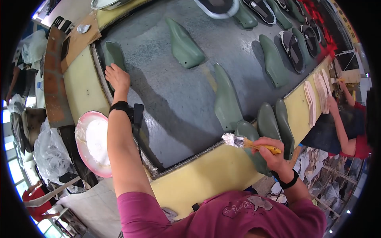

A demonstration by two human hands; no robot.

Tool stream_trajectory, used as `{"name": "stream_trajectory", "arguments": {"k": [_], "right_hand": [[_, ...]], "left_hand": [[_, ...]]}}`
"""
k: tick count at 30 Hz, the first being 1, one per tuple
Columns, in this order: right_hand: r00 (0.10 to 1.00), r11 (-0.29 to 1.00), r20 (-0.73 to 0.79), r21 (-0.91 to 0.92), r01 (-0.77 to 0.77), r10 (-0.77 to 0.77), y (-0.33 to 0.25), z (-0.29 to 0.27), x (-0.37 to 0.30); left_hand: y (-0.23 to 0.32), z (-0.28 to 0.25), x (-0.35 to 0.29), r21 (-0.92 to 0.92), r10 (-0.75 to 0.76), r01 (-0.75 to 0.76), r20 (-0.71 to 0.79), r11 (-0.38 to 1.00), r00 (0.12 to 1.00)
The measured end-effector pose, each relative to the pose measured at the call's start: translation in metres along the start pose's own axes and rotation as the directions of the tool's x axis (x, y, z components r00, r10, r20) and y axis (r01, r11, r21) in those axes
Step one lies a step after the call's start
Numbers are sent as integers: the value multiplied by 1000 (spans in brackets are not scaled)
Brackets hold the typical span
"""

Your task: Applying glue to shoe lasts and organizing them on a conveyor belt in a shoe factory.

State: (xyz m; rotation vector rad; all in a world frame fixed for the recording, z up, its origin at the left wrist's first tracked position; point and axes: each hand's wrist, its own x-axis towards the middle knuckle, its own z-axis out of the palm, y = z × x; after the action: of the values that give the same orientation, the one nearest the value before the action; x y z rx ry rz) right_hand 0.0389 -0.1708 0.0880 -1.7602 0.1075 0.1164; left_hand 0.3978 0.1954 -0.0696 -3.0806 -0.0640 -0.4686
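Observation:
My left hand (118, 77) reaches to the far left of the grey surface and is closed over the near end of a green shoe last (114, 53); its palm hides that end. My right hand (270, 152) grips the yellow wooden handle of a paintbrush (248, 143), whose bristles, pointing left, are thick with white paste. Under and behind the brush, a green last (248, 130) leans at the yellow edge. Two more lasts (268, 123) stand beside it. Left of my left forearm, partly hidden by it, is a pink-rimmed basin (80, 152) of white paste.
Other green lasts (184, 45) lie on the grey surface (158, 87), with grey shoes (291, 51) at the far right. Pale insoles (310, 103) rest on the yellow ledge (206, 166). A co-worker's arm (341, 129) reaches in from the right. Plastic bags (51, 154) hang at left.

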Motion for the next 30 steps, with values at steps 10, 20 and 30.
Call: {"name": "stream_trajectory", "arguments": {"k": [10, 20, 30], "right_hand": [[976, 946, -86, 242, 215, -200, -21, -34, -20], [971, 942, 21, 249, 226, -238, -29, -77, -58], [939, 931, 101, 203, 305, -329, -18, -97, -69]], "left_hand": [[164, -142, -272, -838, 361, -88, 135, 538, 923], [270, -189, -398, -790, 443, -124, 199, 600, 874], [207, -193, -382, -640, 138, 268, 511, 720, 848]]}}
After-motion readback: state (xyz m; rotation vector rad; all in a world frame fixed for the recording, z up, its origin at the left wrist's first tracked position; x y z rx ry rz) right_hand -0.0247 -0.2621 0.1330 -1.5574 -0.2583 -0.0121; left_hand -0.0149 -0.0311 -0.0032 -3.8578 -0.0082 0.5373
